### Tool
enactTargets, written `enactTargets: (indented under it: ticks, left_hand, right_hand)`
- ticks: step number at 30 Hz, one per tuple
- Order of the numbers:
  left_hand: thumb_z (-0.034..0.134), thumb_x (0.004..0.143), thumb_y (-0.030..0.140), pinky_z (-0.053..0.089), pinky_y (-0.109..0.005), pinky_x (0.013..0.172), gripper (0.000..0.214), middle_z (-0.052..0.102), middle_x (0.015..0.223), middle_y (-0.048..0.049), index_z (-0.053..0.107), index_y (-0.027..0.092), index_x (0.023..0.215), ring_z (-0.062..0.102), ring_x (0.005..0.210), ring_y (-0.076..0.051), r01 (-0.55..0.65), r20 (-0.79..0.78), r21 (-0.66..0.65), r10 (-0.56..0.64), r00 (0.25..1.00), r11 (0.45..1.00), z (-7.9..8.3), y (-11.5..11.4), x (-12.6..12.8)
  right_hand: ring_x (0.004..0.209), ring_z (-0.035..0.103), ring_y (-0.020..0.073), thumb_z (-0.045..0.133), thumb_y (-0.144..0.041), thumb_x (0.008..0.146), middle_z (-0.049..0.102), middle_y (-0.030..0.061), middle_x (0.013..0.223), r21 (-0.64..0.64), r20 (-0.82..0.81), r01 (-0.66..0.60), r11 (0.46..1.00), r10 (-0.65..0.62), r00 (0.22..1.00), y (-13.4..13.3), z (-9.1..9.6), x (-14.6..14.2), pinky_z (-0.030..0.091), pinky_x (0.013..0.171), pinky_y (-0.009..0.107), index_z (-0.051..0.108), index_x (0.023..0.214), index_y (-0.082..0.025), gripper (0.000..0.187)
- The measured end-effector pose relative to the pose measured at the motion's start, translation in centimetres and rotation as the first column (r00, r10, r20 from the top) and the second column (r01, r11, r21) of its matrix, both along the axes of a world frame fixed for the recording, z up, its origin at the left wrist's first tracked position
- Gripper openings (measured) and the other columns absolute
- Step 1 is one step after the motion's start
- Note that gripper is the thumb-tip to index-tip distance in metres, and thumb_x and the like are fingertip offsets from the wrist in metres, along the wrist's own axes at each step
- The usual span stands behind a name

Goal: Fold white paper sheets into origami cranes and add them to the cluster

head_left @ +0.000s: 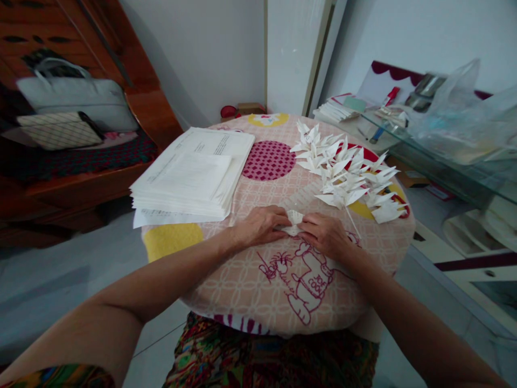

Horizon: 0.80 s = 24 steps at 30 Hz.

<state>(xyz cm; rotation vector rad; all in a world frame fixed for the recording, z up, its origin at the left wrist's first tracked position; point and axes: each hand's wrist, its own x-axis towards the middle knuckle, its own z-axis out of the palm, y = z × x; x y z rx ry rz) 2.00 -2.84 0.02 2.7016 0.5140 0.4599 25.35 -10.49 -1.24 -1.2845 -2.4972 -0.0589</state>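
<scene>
A small folded piece of white paper (293, 222) lies on the round cloth-covered table (250, 280). My left hand (262, 223) pinches its left side, fingers curled on it. My right hand (325, 233) presses and grips its right side. Just beyond my hands lies a pile of several finished white folded paper pieces (347, 172) with pointed wings. A thick stack of white paper sheets (194, 175) sits at the table's left, overhanging its edge.
A glass table (444, 156) at the right holds plastic bags, pens and papers. A wooden bench (81, 161) at the left carries a grey bag and a checked pouch. A small red object stands on the floor by the far wall.
</scene>
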Motion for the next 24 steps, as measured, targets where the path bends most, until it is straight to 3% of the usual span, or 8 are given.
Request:
enactTargets:
  ticks: [7,17,24]
  left_hand:
    - [0.069,0.088,0.029,0.052,-0.029,0.079,0.023,0.071,0.103,-0.0069,0.074,0.019,0.108,0.067,0.093,-0.019,-0.111,0.084,-0.01,0.112,0.99,0.994,-1.0,-0.9,0.1]
    - [0.053,0.097,0.036,0.048,-0.027,0.071,0.025,0.07,0.094,-0.0062,0.072,0.019,0.1,0.064,0.088,-0.018,-0.052,-0.016,0.283,0.059,0.998,0.958,-1.4,-1.3,0.7]
    - [0.046,0.1,0.032,0.044,-0.025,0.064,0.032,0.068,0.083,-0.0054,0.072,0.019,0.087,0.062,0.078,-0.016,-0.07,0.008,0.329,0.071,0.997,0.942,-1.7,-1.5,0.9]
  right_hand:
    - [0.087,0.061,0.0214,0.058,-0.027,0.095,0.069,0.0087,0.094,-0.025,-0.094,0.017,1.0,-0.019,0.995,-0.1,-0.5,-0.1,0.045,0.075,0.033,0.074,0.093,-0.02,0.018]
    - [0.084,0.058,0.0216,0.057,-0.027,0.096,0.068,0.0091,0.09,0.018,-0.054,0.047,0.999,-0.046,0.997,-0.4,-0.3,-0.6,0.043,0.073,0.033,0.073,0.092,-0.017,0.02]
    - [0.081,0.055,0.0211,0.048,-0.023,0.099,0.065,0.0087,0.084,0.033,-0.103,0.059,0.998,-0.056,0.993,-0.4,-0.4,-1.0,0.042,0.075,0.034,0.071,0.08,-0.018,0.03]
